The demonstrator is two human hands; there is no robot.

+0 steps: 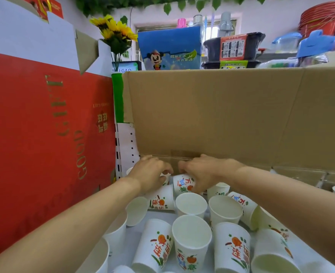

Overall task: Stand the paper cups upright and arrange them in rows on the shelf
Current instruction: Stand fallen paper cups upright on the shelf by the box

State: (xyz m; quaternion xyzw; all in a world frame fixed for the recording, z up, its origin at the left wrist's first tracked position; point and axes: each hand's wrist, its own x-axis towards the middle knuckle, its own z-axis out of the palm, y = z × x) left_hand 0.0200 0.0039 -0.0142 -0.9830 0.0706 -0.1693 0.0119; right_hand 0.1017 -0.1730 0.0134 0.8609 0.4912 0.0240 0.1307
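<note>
Paper cups (191, 235) nearest; beyond, right grip (200, 174) tight around printed cup (182, 184), left grip (149, 174) narrow on back cup (165, 179).

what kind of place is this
Probably a small household-goods shop: printed white paper cups crowd a shelf, stacked red plastic basins and labelled black plastic containers stand beyond a brown cardboard carton.

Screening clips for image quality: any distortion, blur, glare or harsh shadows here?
Head view: wide-angle distortion leans the red carton and stretches the forearms toward the bottom corners; light is soft and even, with no glare on the paper cups or cardboard box; left hand and right hand look slightly soft.
</note>
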